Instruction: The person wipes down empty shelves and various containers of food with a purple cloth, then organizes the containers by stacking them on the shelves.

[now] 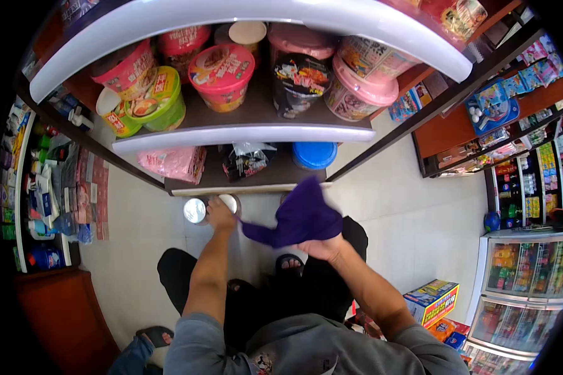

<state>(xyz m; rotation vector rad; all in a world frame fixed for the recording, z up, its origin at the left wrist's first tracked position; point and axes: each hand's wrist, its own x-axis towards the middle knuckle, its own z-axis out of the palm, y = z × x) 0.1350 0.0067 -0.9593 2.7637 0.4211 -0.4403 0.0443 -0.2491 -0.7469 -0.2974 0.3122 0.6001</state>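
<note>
My right hand (323, 247) holds a purple cloth (305, 215) that hangs bunched above my knees. A thin end of the cloth stretches left to my left hand (220, 216). Down on the floor tiles, my left hand reaches between two round containers at the foot of the shelf rack. One has a shiny silver top (194, 210); the other has a white top (228, 203), and my fingers touch its side. Whether they grip it is hidden. Behind them is the bottom shelf (211, 180), with a pink package (173, 163), a black package (247, 161) and a blue-lidded tub (315, 155).
Above, a shelf with a white edge strip (244, 135) carries several instant noodle cups (223, 77). A glass-fronted cabinet (521, 267) and a printed carton (432, 302) stand at right. Another person's sandalled foot (157, 336) is behind me at left, near a brown cabinet (65, 314).
</note>
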